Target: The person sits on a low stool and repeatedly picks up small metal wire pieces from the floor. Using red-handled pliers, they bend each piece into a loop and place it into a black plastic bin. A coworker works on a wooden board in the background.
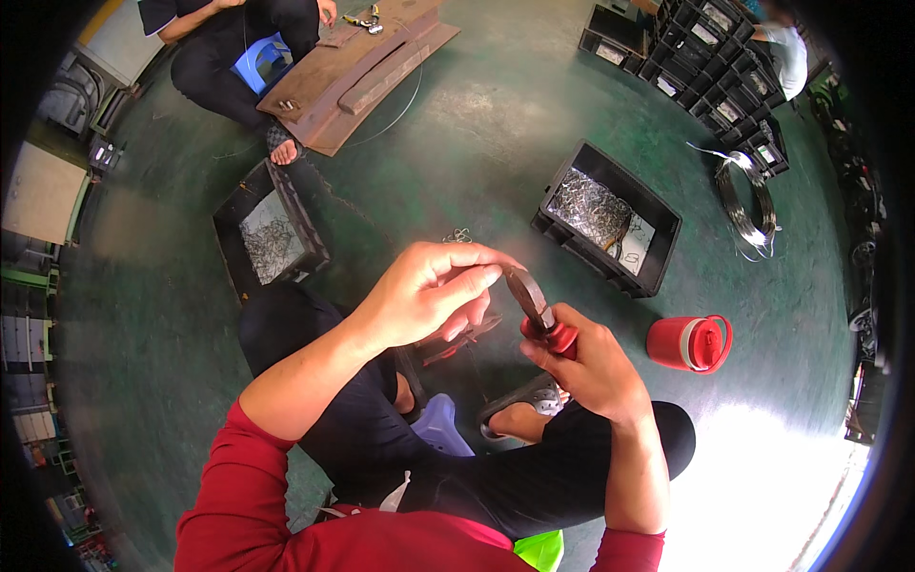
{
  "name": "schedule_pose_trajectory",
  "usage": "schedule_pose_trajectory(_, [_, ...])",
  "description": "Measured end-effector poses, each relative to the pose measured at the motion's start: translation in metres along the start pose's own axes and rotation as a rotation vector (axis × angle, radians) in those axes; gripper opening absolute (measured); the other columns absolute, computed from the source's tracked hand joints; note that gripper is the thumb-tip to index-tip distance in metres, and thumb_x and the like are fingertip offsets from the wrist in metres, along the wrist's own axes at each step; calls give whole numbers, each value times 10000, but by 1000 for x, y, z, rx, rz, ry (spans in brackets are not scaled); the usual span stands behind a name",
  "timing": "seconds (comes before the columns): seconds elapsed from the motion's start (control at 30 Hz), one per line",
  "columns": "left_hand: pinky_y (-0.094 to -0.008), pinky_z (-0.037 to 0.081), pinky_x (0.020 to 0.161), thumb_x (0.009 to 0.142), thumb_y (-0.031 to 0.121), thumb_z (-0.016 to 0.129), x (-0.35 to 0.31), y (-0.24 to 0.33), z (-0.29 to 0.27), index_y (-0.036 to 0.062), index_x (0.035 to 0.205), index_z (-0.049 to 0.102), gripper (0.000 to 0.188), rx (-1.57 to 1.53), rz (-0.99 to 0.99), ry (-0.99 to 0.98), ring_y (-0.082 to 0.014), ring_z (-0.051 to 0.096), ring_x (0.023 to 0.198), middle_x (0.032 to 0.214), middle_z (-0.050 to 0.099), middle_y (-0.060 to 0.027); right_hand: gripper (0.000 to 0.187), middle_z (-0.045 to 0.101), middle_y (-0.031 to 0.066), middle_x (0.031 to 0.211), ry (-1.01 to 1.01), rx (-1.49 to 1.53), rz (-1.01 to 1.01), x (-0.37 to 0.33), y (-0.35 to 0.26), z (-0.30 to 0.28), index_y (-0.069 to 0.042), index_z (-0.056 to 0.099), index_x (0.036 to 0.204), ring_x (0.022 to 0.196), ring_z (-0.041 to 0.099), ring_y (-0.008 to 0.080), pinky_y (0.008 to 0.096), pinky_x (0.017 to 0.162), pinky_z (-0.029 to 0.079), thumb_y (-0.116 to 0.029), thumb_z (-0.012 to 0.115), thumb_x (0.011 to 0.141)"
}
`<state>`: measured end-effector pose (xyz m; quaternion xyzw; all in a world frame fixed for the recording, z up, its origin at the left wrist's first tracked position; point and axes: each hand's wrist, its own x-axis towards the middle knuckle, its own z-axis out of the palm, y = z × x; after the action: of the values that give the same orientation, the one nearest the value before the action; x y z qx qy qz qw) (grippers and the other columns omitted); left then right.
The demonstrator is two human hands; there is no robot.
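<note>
My right hand [602, 370] is closed around the red handles of a pair of pliers [527, 294], whose dark metal head points up and left. Close to that head, my left hand [434, 291] pinches with thumb and forefinger. Whatever sits between those fingertips is too small to make out. Just beyond the left hand, a few bent wire pieces [458, 235] show. Under the hands there is a low reddish-brown object [464, 341], partly hidden by my fingers.
Black crates holding bent wire pieces stand ahead left [307, 234] and ahead right [658, 276]. A red jug [681, 343] and a wire coil [763, 205] lie to the right. Far right are stacked black crates [705, 57]. A person sits by a rusty metal bench [319, 100].
</note>
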<state>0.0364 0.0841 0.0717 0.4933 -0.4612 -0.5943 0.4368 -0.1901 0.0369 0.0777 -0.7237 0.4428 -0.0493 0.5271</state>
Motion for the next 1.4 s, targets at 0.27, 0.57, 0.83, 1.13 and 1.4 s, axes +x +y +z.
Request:
schedule_pose_trajectory(0.27, [-229, 352, 455, 1007, 73, 454, -3, 3, 6, 21, 1172, 652, 262, 166, 39, -30, -37, 416, 473, 540, 465, 21, 198, 584, 97, 663, 130, -65, -89, 0, 8, 7, 0, 612, 928, 596, 523, 140, 320, 592, 444, -141, 722, 844])
schedule_pose_trajectory(0.57, [-253, 377, 467, 954, 33, 486, -7, -13, 14, 30, 1116, 654, 233, 470, 272, 90, -91, 467, 471, 536, 468, -61, 198, 572, 97, 653, 227, -127, -97, 7, 12, 20, 14, 579, 863, 594, 489, 141, 311, 597, 446, -120, 723, 837])
schedule_pose_trajectory(0.83, [-301, 437, 487, 913, -21, 511, -8, -23, 20, 6, 1078, 623, 202, 488, 339, 208, -190, 564, 482, 623, 560, -149, 172, 556, 99, 660, 319, -159, -152, 17, 16, 31, 8, 570, 872, 599, 492, 142, 296, 600, 448, -92, 708, 856])
schedule_pose_trajectory(1.13, [-329, 444, 486, 902, -32, 522, -11, -25, 30, 5, 1079, 606, 200, 481, 320, 308, -272, 609, 511, 644, 579, -188, 206, 627, 182, 843, 411, -214, -170, 26, 22, 39, -8, 576, 918, 750, 644, 379, 398, 651, 496, -34, 727, 781])
schedule_pose_trajectory(1.4, [-324, 463, 496, 906, -32, 518, -7, -33, 35, -3, 1078, 600, 193, 453, 326, 353, -275, 621, 515, 634, 584, -193, 264, 615, 171, 863, 503, -335, -225, 34, 32, 41, -27, 568, 940, 785, 630, 389, 432, 682, 495, -18, 737, 738])
